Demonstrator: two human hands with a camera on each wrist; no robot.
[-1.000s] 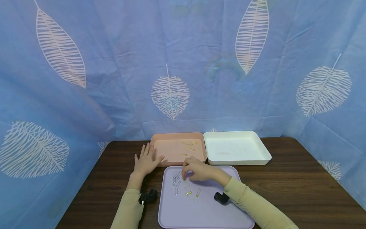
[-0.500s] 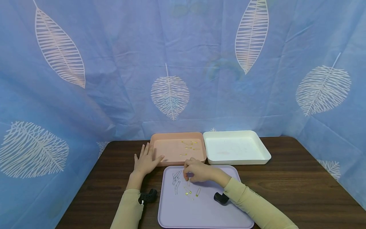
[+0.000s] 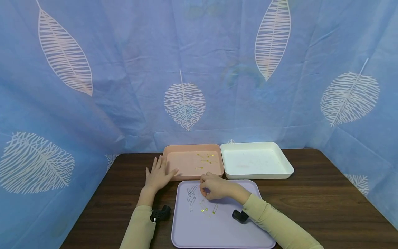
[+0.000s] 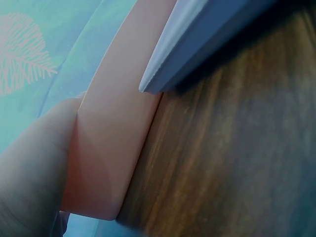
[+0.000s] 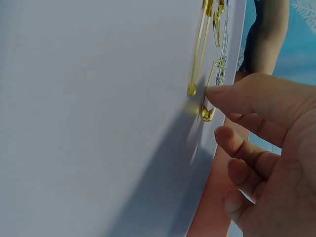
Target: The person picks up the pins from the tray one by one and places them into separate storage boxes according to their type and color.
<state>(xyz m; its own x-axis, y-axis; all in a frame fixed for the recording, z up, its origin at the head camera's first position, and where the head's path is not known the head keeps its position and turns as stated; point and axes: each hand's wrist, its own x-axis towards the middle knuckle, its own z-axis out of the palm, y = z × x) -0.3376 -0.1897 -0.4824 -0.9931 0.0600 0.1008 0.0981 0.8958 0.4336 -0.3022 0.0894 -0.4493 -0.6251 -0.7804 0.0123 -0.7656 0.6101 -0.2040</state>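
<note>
My left hand rests on the front left corner of the pink tray, fingers spread and straight. In the left wrist view the thumb lies along that tray's wall. Over the lilac tray, my right hand pinches a gold safety pin between thumb and index finger; its other fingers are loosely bent. Beside it, more gold safety pins lie on the lilac tray. Several silver safety pins lie to their left.
Several gold safety pins lie in the pink tray's right half. A white tray stands right of the pink one, behind the lilac tray. All sit on a dark wooden table, with a blue leaf-patterned cloth behind.
My right hand has shifted slightly right with its fingers drawn closer together, and a gold safety pin has come into its pinch. The left hand stays in place.
</note>
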